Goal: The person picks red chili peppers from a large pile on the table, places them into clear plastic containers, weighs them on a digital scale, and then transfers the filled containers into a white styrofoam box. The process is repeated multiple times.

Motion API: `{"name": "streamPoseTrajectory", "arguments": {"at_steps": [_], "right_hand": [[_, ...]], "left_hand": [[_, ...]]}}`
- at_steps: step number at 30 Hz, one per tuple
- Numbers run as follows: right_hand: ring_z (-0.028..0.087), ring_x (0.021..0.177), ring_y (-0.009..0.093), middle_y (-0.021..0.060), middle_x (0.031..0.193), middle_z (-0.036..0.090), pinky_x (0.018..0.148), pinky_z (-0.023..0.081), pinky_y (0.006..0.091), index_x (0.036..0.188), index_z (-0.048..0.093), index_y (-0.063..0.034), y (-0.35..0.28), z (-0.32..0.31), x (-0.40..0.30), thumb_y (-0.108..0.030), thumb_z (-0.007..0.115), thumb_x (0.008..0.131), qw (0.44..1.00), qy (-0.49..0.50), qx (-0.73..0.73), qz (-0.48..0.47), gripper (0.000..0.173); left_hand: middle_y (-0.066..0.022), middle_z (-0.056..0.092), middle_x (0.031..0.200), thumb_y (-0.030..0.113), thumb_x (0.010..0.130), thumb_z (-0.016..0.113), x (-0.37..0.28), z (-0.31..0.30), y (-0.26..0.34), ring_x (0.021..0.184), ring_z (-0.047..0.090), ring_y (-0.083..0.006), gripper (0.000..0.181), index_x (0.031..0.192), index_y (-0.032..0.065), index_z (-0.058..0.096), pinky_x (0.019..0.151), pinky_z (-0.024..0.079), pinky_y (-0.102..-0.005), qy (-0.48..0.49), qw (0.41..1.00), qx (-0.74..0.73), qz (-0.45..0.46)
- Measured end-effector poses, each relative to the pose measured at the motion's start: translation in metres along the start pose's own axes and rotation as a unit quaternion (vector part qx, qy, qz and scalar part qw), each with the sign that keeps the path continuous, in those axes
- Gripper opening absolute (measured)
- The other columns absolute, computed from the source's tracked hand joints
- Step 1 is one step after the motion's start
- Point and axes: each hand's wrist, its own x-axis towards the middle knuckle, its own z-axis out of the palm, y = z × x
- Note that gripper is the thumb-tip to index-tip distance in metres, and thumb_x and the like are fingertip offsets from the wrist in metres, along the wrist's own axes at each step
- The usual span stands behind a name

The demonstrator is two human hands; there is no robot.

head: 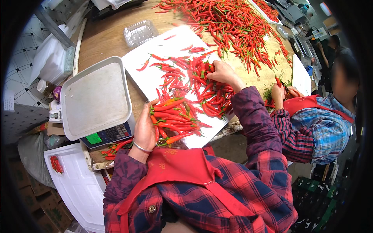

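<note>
My left hand (146, 128) holds a clear plastic punnet filled with red chili peppers (172, 116), close to my apron, with a few orange and green ones among them. Up and to the right, my right hand (223, 72) has its fingers closed around a few red chilies (208, 67). Under that hand lies a white board (140, 64) with loose red chilies (174, 78) spread over it. An empty clear plastic punnet (141, 32) stands behind the board. A digital scale with a grey tray (96, 97) is left of my left hand.
A large heap of red chilies (233, 26) covers the back of the wooden table (99, 38). At the right, a co-worker (317, 122) holds chilies and dark-handled scissors or snips. A white foam box (78, 186) with a small chili bundle (56, 164) sits below the scale. Jars stand at the left.
</note>
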Motion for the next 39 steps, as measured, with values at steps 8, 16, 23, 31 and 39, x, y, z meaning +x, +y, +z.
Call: {"name": "streamPoseTrajectory", "arguments": {"at_steps": [8,16,23,31,39], "right_hand": [[0.062,0.085,0.04,0.0236,0.087,0.063,0.074,0.048,0.0438,0.095,0.054,0.001,-0.004,-0.017,-0.01,-0.031,0.069,0.077,0.997,0.016,-0.004,-0.077,0.039],[0.064,0.072,0.032,0.0175,0.074,0.064,0.067,0.048,0.0425,0.085,0.061,0.0003,-0.023,-0.048,-0.033,-0.034,0.074,0.073,0.997,-0.037,0.015,-0.062,0.039],[0.066,0.085,0.033,0.0199,0.088,0.068,0.077,0.051,0.0396,0.104,0.064,0.0004,-0.013,-0.032,-0.03,-0.033,0.074,0.071,0.99,-0.088,-0.027,-0.104,0.047],[0.062,0.074,0.015,0.0121,0.081,0.067,0.072,0.05,0.0319,0.101,0.066,0.0008,-0.002,-0.052,-0.035,-0.02,0.074,0.076,0.996,-0.026,0.039,-0.07,0.034],[0.067,0.081,0.028,0.0165,0.086,0.068,0.073,0.05,0.0381,0.111,0.065,-0.0057,-0.019,0.003,-0.038,-0.014,0.076,0.074,0.973,0.01,0.034,-0.229,0.04]], "left_hand": [[-0.0158,0.056,0.126,0.035,0.107,0.031,0.008,0.008,0.008,0.114,0.058,-0.0247,0.042,0.127,0.0011,0.048,0.098,0.048,-0.0398,0.014,0.999,-0.011,0.035],[-0.0161,0.057,0.124,0.033,0.107,0.031,0.014,0.016,0.011,0.112,0.06,-0.0241,0.043,0.126,-0.0012,0.048,0.095,0.05,-0.0384,0.012,0.999,-0.019,0.041],[-0.0139,0.058,0.124,0.034,0.106,0.034,0.015,0.008,0.009,0.11,0.06,-0.0228,0.042,0.125,-0.0003,0.05,0.094,0.051,-0.0377,0.023,0.999,-0.018,0.04],[-0.0137,0.058,0.123,0.035,0.106,0.035,0.014,0.01,0.009,0.11,0.061,-0.0226,0.043,0.125,0.0001,0.051,0.094,0.052,-0.0374,0.026,0.999,-0.017,0.038],[-0.0141,0.059,0.123,0.035,0.106,0.034,0.012,0.009,0.006,0.11,0.06,-0.0229,0.043,0.125,0.0,0.051,0.094,0.051,-0.0374,0.01,0.999,-0.025,0.03]]}}
